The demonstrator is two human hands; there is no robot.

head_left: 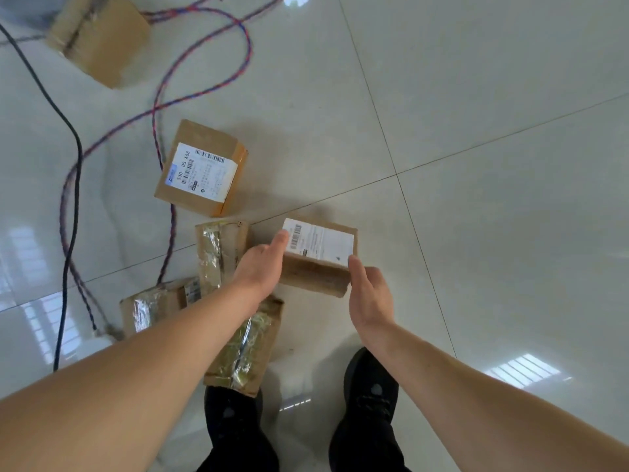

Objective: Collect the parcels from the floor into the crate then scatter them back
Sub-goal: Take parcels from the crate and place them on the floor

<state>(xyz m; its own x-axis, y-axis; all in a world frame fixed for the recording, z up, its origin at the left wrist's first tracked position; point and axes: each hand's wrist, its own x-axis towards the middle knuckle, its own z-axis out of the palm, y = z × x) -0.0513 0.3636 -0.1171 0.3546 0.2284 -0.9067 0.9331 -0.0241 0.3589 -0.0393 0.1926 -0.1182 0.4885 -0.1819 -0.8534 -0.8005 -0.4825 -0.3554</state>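
A labelled parcel (320, 245) is flanked lengthwise by the left hand (262, 267) and right hand (369, 294), fingers (280, 240) held straight.

You held both bare arms stretched forward and down, your left hand (262, 267) and right hand (369, 296) flat with fingers straight, palms facing each other a little apart.
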